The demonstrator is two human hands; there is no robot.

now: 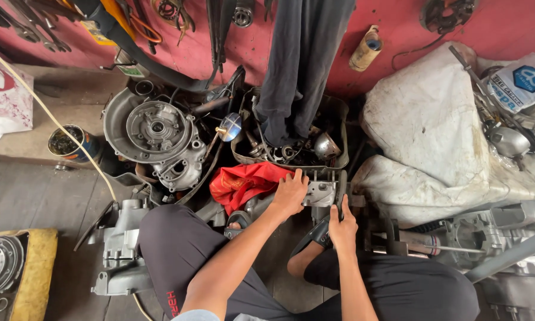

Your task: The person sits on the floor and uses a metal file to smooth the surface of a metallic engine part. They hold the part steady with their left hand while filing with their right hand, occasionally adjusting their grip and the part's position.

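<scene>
I squat on a workshop floor over a small grey metal engine part (322, 191). My left hand (289, 194) lies on top of it, fingers spread over its near side. My right hand (342, 228) is closed around a black handle (340, 189) that stands up at the part's right side. A crumpled red cloth (244, 181) lies just left of my left hand.
A large grey engine casing (157, 138) lies at the left, another casing (120, 238) by my left knee. A metal tray (337, 107) of small parts sits behind, with dark trousers (303, 59) hanging over it. A dirty white sack (434, 131) fills the right. A tin (68, 144) stands at left.
</scene>
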